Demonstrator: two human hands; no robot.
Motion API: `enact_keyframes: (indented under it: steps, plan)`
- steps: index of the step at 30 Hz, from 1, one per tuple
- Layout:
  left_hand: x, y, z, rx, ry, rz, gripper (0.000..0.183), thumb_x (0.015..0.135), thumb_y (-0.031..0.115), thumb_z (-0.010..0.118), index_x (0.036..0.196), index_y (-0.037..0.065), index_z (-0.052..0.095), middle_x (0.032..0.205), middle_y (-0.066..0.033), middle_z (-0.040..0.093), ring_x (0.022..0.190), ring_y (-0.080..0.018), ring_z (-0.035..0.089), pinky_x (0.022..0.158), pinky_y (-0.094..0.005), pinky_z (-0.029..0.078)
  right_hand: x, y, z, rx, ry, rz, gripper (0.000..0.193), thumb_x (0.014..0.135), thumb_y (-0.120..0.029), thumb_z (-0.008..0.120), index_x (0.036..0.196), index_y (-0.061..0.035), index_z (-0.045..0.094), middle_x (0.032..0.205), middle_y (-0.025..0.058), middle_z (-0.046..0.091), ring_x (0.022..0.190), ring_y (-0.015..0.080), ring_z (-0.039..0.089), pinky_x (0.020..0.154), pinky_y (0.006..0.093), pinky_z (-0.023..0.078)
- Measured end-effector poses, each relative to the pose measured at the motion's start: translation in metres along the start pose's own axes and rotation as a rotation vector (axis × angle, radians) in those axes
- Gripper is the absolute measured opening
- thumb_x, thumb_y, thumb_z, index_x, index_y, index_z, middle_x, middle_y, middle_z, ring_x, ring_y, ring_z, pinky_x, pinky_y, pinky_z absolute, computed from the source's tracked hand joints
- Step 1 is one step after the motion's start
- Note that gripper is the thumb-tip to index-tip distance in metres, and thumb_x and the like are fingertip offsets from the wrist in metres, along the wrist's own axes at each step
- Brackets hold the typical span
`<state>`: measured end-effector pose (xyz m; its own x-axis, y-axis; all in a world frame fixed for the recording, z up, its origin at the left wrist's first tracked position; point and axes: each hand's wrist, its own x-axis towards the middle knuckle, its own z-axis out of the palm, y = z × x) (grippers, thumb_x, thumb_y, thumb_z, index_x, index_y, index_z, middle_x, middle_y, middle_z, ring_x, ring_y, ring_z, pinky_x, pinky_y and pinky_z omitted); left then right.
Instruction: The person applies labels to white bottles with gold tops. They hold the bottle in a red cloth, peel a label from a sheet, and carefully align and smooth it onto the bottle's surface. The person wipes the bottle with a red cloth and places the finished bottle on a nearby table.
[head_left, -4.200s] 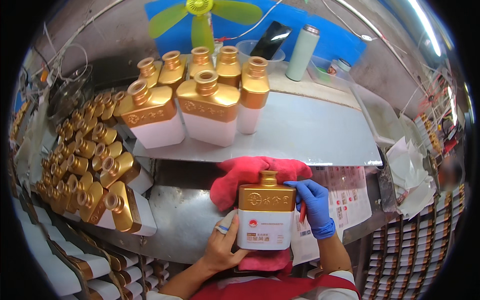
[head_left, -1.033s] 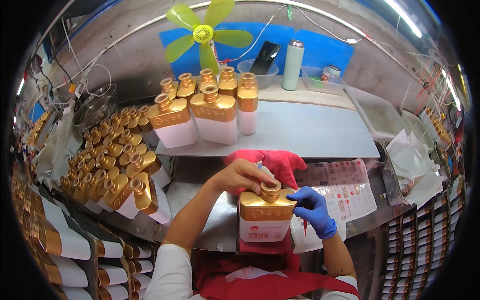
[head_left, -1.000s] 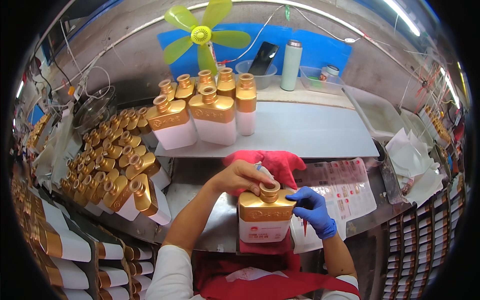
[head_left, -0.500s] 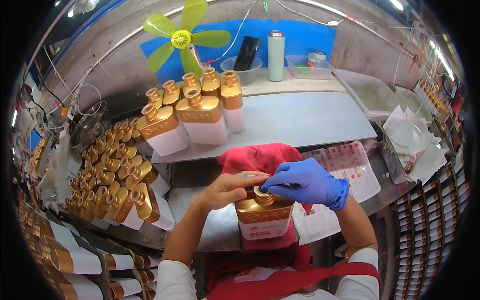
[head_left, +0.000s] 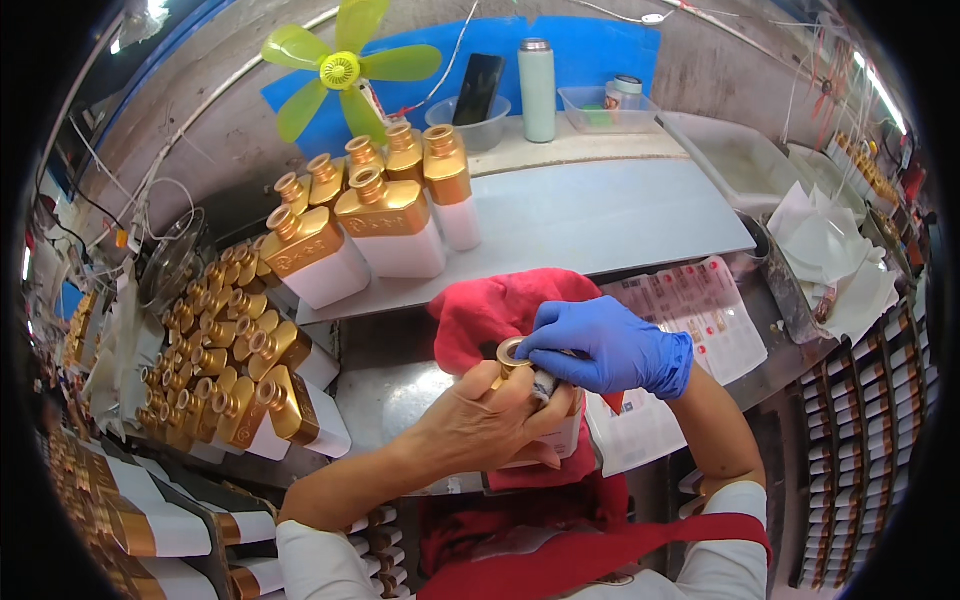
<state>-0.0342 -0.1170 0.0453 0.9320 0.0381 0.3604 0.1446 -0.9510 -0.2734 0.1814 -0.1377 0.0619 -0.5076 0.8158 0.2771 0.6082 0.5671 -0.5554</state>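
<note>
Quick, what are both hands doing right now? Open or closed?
Left hand: closed, holding the bottle.
Right hand: fingers bent at the bottle's top; can't tell if it's gripping anything.

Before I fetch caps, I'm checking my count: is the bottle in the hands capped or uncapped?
The bottle is uncapped: its gold mouth shows as a bare ring, with the gloved right hand touching its edge.

A workshop: identical bottles (head_left: 304, 408) crowd a metal bench (head_left: 385, 408), more fill racks (head_left: 862, 440) at the right, a printed sheet (head_left: 705, 318) lies spread out, and loose cables cross a bare, stained wall (head_left: 225, 115).
</note>
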Motion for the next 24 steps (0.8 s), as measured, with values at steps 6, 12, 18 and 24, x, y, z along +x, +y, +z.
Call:
enact_keyframes:
  steps: [6, 12, 18, 24]
  plan:
    - [-0.024, 0.002, 0.008, 0.161, 0.069, -0.020, 0.054, 0.085, 0.061, 0.049, 0.122, 0.021, 0.055, 0.105, -0.0021, 0.058, 0.096, -0.0175, 0.044, 0.081, -0.0331, 0.032, -0.003, -0.005, 0.001, -0.069, -0.012, -0.054, 0.020, 0.093, -0.027, 0.052, 0.104, -0.0150, 0.064, 0.086, 0.0075, 0.053, 0.074, 0.0297, 0.058, 0.060, 0.0379, 0.047]
    - [-0.057, 0.017, 0.023, 0.112, 0.232, -0.144, 0.058, 0.087, 0.064, 0.046, 0.118, 0.017, 0.061, 0.107, -0.0010, 0.050, 0.098, -0.0181, 0.038, 0.082, -0.0363, 0.031, -0.002, -0.003, 0.007, -0.083, 0.041, -0.021, 0.020, 0.092, -0.026, 0.055, 0.108, -0.0165, 0.063, 0.089, 0.0072, 0.054, 0.076, 0.0307, 0.059, 0.060, 0.0380, 0.047]
    - [-0.049, 0.059, 0.030, -0.105, 0.366, -0.456, 0.078, 0.088, 0.067, 0.041, 0.122, -0.002, 0.054, 0.117, -0.0075, 0.056, 0.101, -0.0198, 0.037, 0.084, -0.0343, 0.027, -0.006, -0.007, 0.009, -0.072, 0.094, -0.046, 0.021, 0.092, -0.026, 0.055, 0.111, -0.0187, 0.061, 0.088, 0.0072, 0.054, 0.074, 0.0305, 0.059, 0.059, 0.0387, 0.047]
    - [-0.028, 0.069, 0.009, -0.354, 0.251, -0.674, 0.093, 0.088, 0.068, 0.035, 0.135, -0.012, 0.034, 0.118, -0.0152, 0.053, 0.104, -0.0266, 0.035, 0.089, -0.0409, 0.023, -0.008, -0.008, 0.013, -0.176, 0.108, -0.013, 0.027, 0.087, -0.022, 0.063, 0.114, -0.0192, 0.063, 0.086, 0.0037, 0.056, 0.072, 0.0265, 0.059, 0.056, 0.0344, 0.047]
